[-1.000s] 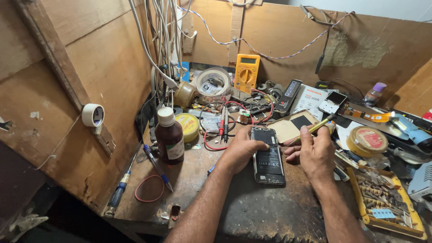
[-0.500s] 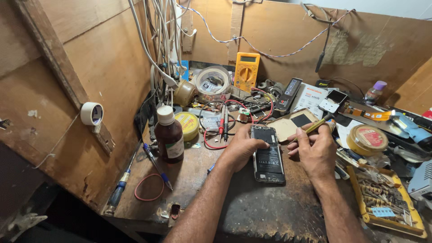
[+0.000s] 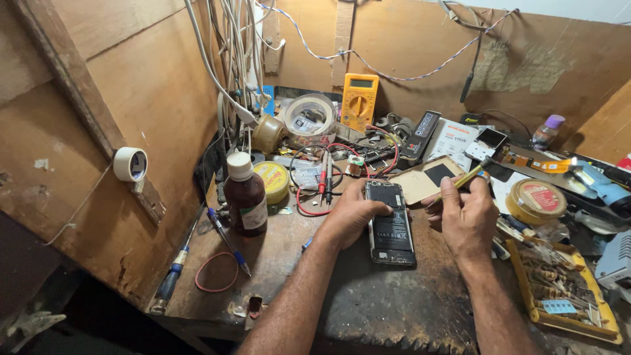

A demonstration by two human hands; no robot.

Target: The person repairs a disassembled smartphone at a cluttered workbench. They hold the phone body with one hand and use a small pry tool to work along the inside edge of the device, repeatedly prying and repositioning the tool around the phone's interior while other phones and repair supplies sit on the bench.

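An opened phone [image 3: 391,223] with its back removed lies on the dark worn workbench [image 3: 368,302], showing a black battery and circuit board. My left hand [image 3: 351,212] rests on the phone's left edge and holds it down, thumb on its top part. My right hand [image 3: 465,213] is just right of the phone and grips a thin yellow-handled tool [image 3: 468,176] that points up and to the right, its tip away from the phone. A beige back cover [image 3: 427,179] lies beyond the phone.
A brown bottle with white cap [image 3: 245,194], a yellow tin [image 3: 272,180], a yellow multimeter [image 3: 359,100], a tape roll [image 3: 309,117] and red and black probe leads [image 3: 323,179] crowd the back. A yellow parts tray [image 3: 566,289] sits right, a screwdriver [image 3: 172,279] and red rubber band [image 3: 215,272] left.
My right hand has tilted the yellow tool slightly and shifted a little; the left hand stays on the phone, which has not moved.
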